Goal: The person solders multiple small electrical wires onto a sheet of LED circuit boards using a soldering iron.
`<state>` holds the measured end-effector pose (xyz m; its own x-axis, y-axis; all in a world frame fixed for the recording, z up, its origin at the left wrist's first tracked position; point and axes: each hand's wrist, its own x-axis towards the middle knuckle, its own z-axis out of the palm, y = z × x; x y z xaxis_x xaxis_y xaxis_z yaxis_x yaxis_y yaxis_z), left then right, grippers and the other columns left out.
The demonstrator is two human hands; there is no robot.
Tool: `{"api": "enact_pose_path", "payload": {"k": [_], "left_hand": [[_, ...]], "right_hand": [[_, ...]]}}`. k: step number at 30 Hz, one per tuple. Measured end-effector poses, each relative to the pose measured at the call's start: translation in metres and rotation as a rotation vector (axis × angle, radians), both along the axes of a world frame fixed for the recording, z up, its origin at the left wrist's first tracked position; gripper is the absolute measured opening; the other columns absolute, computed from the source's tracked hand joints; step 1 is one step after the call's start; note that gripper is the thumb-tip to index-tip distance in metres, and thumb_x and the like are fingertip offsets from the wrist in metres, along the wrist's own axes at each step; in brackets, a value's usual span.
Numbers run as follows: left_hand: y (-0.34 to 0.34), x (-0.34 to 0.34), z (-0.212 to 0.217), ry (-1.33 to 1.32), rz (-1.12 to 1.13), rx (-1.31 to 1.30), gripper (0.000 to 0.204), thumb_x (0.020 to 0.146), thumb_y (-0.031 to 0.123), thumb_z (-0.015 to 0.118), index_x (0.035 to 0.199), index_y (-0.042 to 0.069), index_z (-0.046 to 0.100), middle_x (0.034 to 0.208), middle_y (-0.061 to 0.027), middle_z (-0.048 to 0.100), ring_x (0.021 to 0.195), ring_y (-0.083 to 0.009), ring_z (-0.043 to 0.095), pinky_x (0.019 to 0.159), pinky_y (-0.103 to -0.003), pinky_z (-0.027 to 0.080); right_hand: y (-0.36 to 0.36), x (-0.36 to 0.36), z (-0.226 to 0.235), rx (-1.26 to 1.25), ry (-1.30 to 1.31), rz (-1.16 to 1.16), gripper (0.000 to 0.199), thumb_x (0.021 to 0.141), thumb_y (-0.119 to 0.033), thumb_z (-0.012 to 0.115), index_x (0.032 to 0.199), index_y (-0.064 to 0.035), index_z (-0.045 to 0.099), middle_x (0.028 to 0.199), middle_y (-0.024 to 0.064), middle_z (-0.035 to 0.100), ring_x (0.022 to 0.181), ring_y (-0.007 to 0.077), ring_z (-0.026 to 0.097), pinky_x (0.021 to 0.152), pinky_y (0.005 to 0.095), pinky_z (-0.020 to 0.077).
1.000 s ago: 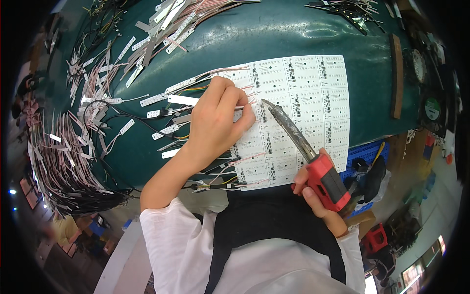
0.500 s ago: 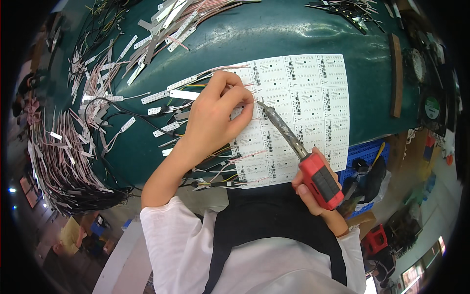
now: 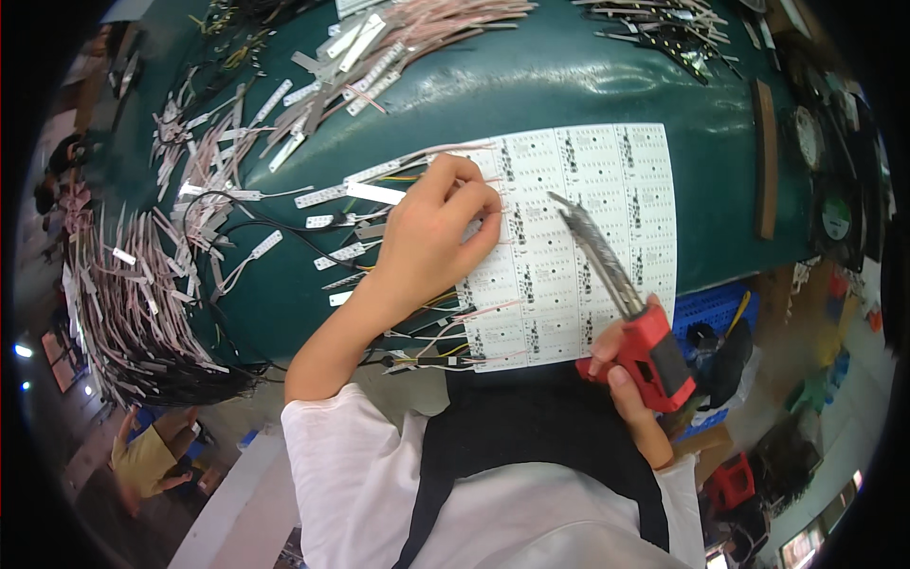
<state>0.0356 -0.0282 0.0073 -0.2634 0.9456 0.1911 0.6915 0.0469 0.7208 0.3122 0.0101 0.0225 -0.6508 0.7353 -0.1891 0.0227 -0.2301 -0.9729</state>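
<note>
The person's black apron (image 3: 536, 427) lies nearest, over a white shirt (image 3: 346, 446). Just past it, the right hand (image 3: 624, 387) is closed around the handle of a red-and-black soldering gun (image 3: 657, 358), whose metal barrel slants up and to the left over a white sheet of circuit boards (image 3: 555, 261). The gun's thin tip hangs over the second column of boards, a little apart from the other hand; whether it touches the sheet cannot be told. The sheet lies flat on the green table (image 3: 720, 190), its near edge beside the apron. Over its left part, the left hand (image 3: 441, 223) is bent inward, thumb and forefinger drawn close; whether the tips meet or grip a thin wire is too small to tell. Pink and dark wires with white strips fan out leftward from beneath this hand, and a thick bundle of pink wires (image 3: 118, 284) droops at the table's left end. Farther off, more white strips (image 3: 358, 43) are heaped, dark strips (image 3: 673, 43) lie to the right, and a wooden bar (image 3: 764, 161) stands near the table's right end.
</note>
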Motion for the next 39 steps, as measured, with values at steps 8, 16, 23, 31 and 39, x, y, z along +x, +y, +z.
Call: {"api": "enact_pose_path", "payload": {"k": [8,16,23,31,39], "left_hand": [[0.004,-0.013,0.016,-0.092,0.009,-0.086,0.006,0.078,0.008,0.065,0.082,0.006,0.06,0.087,-0.0072,0.055,0.067,-0.0228,0.059,0.06,-0.033,0.048],[0.06,-0.087,0.004,0.473,0.236,0.073,0.012,0.081,0.015,0.066,0.091,0.009,0.063,0.088,-0.0056,0.058,0.073,-0.0229,0.061,0.063,-0.033,0.05],[0.087,-0.094,-0.015,0.658,0.278,0.158,0.011,0.079,0.017,0.067,0.084,0.009,0.062,0.085,-0.0038,0.059,0.073,-0.023,0.062,0.06,-0.033,0.05],[0.087,-0.084,0.005,0.448,0.17,0.226,0.008,0.075,0.01,0.065,0.076,0.004,0.059,0.077,-0.0065,0.059,0.066,-0.023,0.059,0.061,-0.034,0.049],[0.039,-0.039,0.046,-0.182,0.179,0.179,0.011,0.079,0.004,0.063,0.089,0.005,0.063,0.078,-0.0012,0.06,0.066,-0.009,0.056,0.059,-0.023,0.047]], "right_hand": [[0.012,-0.007,-0.015,-0.032,0.279,-0.108,0.071,0.082,-0.022,0.061,0.133,0.0101,0.024,0.088,0.0128,0.057,0.066,0.0151,0.057,0.077,0.0278,0.0467],[0.019,-0.011,-0.018,-0.046,0.419,-0.14,0.078,0.081,-0.014,0.057,0.142,0.0091,0.014,0.09,0.014,0.056,0.067,0.0151,0.055,0.069,0.0271,0.0487],[0.017,-0.005,-0.02,-0.058,0.392,-0.116,0.071,0.083,-0.014,0.058,0.14,0.0072,0.022,0.091,0.0107,0.057,0.071,0.012,0.055,0.075,0.0269,0.0476],[0.02,-0.003,-0.02,-0.01,0.411,-0.036,0.067,0.083,-0.015,0.057,0.137,0.0077,0.025,0.092,0.0106,0.057,0.07,0.0119,0.054,0.076,0.0279,0.0468],[0.019,0.009,-0.015,0.026,0.35,-0.031,0.066,0.083,-0.016,0.058,0.136,0.0078,0.027,0.091,0.0094,0.057,0.07,0.0123,0.056,0.077,0.0283,0.047]]}}
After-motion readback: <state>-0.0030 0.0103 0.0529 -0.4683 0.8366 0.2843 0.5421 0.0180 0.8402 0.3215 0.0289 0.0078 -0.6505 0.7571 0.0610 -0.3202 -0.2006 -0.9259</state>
